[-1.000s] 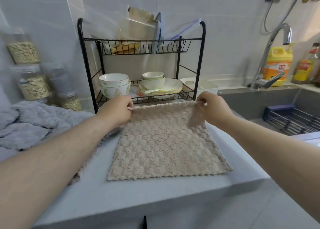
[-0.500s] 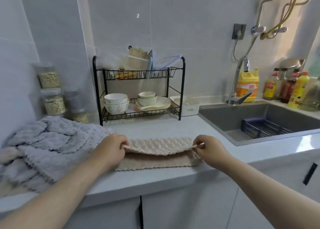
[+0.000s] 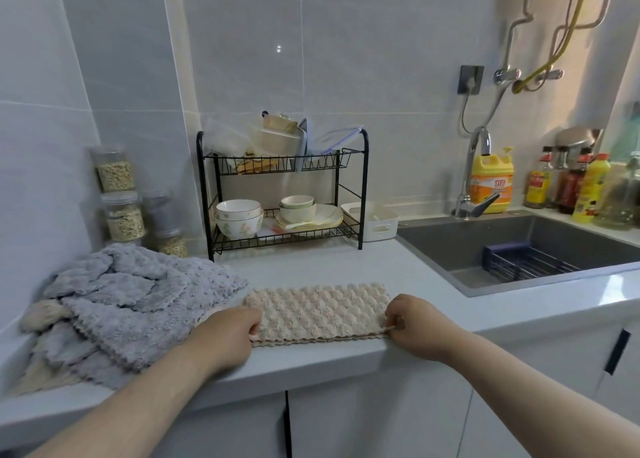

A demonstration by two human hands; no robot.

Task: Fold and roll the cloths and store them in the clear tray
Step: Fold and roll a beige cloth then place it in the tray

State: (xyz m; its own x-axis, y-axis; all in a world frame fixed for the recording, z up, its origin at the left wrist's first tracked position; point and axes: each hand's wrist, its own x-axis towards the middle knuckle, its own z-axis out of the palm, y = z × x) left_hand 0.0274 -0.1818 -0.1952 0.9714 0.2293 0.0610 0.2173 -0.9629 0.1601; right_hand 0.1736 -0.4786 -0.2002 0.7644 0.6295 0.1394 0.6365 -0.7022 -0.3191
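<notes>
A beige textured cloth [image 3: 317, 310] lies folded in half on the white counter [image 3: 433, 291], its long edge along the counter's front. My left hand [image 3: 227, 333] pinches its near left corner. At the near right corner my right hand [image 3: 420, 322] pinches the doubled edge. To the left sits a heap of grey and beige cloths [image 3: 128, 301]. A white handled tray [image 3: 374, 220] stands beside the dish rack; I see no clear tray for certain.
A black two-tier dish rack [image 3: 284, 194] with bowls and plates stands at the back. Jars of grain [image 3: 121, 198] line the left wall. The sink [image 3: 519, 249] with a blue drainer lies to the right, bottles behind it.
Both hands drew the cloth's far edge toward me and laid it on the near edge, folding it in half. The view has pulled back and up.
</notes>
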